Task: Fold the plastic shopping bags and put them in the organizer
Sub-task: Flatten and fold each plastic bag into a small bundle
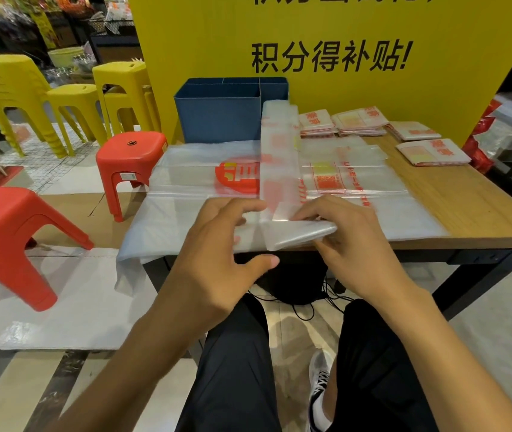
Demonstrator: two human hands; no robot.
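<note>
A clear plastic bag folded into a long narrow strip runs from the table's near edge toward the blue organizer. Its near end is turned over into a fold. My right hand pinches that folded end between thumb and fingers. My left hand rests beside it, fingers straight on the strip's left edge. Under the strip lie flat unfolded bags with red print. Folded bag squares sit at the back of the table.
The wooden table stands against a yellow sign. Further folded bags lie at the right. Red stools and yellow stools stand to the left. A pile of packaged bags sits at the far right.
</note>
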